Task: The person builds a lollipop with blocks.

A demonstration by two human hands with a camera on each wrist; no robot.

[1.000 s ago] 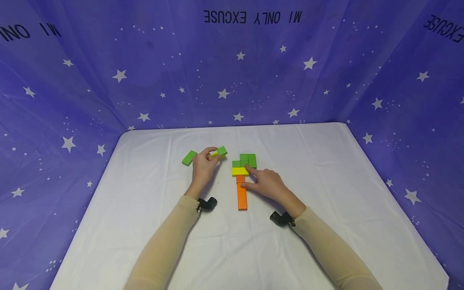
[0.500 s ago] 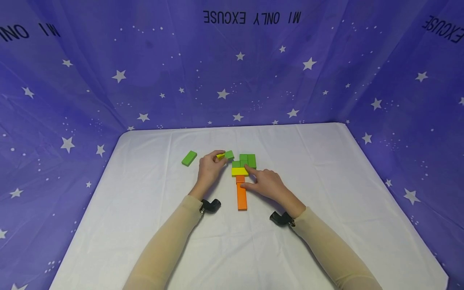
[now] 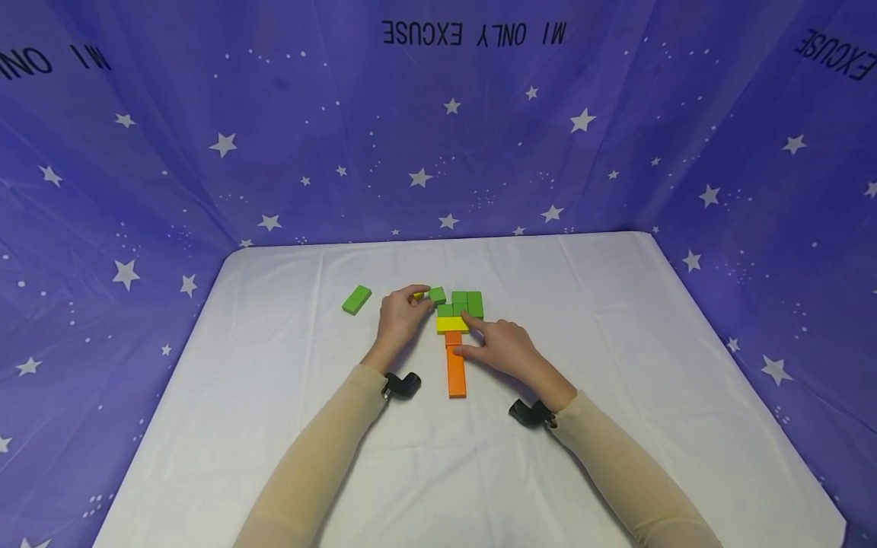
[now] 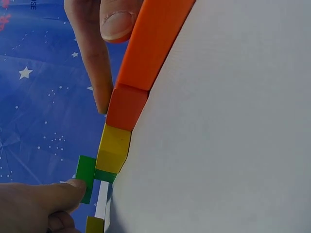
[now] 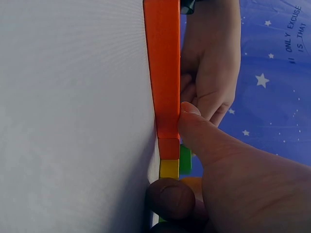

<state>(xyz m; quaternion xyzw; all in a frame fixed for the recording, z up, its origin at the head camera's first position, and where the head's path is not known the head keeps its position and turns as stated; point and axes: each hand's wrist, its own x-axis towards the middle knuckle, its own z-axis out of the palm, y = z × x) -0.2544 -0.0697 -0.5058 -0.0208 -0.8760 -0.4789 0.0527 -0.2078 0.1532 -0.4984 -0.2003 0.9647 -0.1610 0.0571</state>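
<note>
My left hand (image 3: pixel 400 316) pinches a small green block (image 3: pixel 437 295) between thumb and fingers, just above the cloth. This block is just beyond the left end of a flat arrangement of blocks. The arrangement has a long orange block (image 3: pixel 456 377) nearest me, a short darker orange block (image 3: pixel 453 339), a yellow block (image 3: pixel 451 326) and several green blocks (image 3: pixel 475 304) at the far end. My right hand (image 3: pixel 507 346) rests its thumb on the orange part and its index fingertip by the green and yellow blocks. Another yellow block (image 3: pixel 418 295) lies partly hidden behind my left fingers.
A loose green block (image 3: pixel 357 300) lies to the left of my left hand. White cloth (image 3: pixel 582 304) covers the table. A purple star-patterned curtain (image 3: pixel 438 137) hangs around its back and sides. Black wrist devices (image 3: pixel 529 413) sit at both cuffs.
My left hand has moved right with the green block, bringing it close to the arrangement and lower. My right hand has stayed in place.
</note>
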